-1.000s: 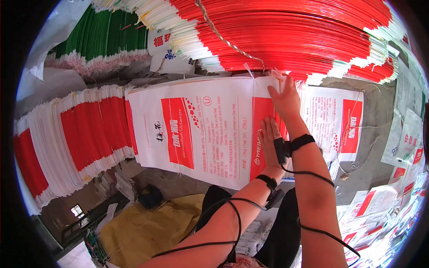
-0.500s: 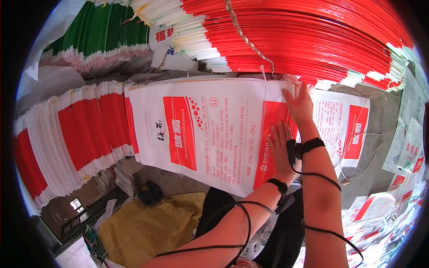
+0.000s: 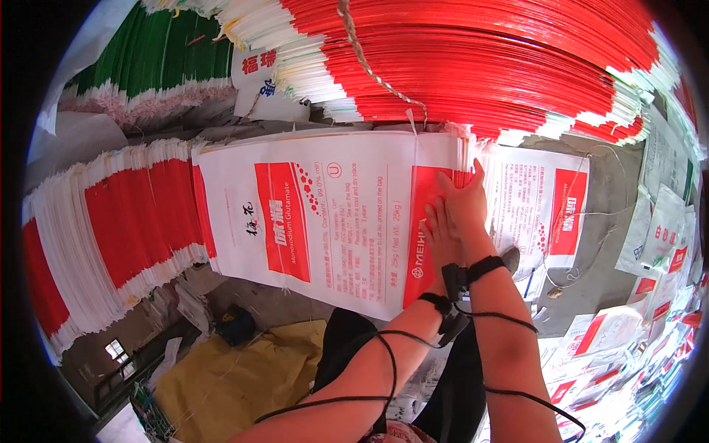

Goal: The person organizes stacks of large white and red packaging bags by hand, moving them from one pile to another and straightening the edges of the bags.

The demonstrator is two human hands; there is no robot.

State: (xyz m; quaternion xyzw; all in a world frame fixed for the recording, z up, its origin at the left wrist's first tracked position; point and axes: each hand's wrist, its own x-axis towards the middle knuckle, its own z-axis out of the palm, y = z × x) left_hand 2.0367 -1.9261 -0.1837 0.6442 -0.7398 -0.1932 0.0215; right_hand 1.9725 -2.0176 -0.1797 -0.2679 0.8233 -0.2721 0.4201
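In front of me a long row of packed flat white-and-red sacks ends in a printed white sack [image 3: 354, 221] with red panels. My left hand [image 3: 444, 240] lies flat on the red band at its right end, fingers stretched out. Just above and right of it, my right hand [image 3: 467, 203] rests at the stack's right edge. Its thumb is on the red band and its fingers are stretched along the edge, apart from the thumb. Neither hand appears to grip anything. Both wrists wear black straps with black cables.
Behind the row rises a large red-and-white sack stack [image 3: 473, 66] with a rope [image 3: 373, 63] across it. Green sacks [image 3: 159, 55] stand far left. Another printed sack [image 3: 509, 199] lies to the right. A tan sheet [image 3: 236, 380] lies lower left, and loose sacks [image 3: 613, 332] are piled at right.
My right hand has slid down the stack's right edge, toward me and closer to my left hand. The left hand stays flat on the red band. The whole view has shifted slightly.
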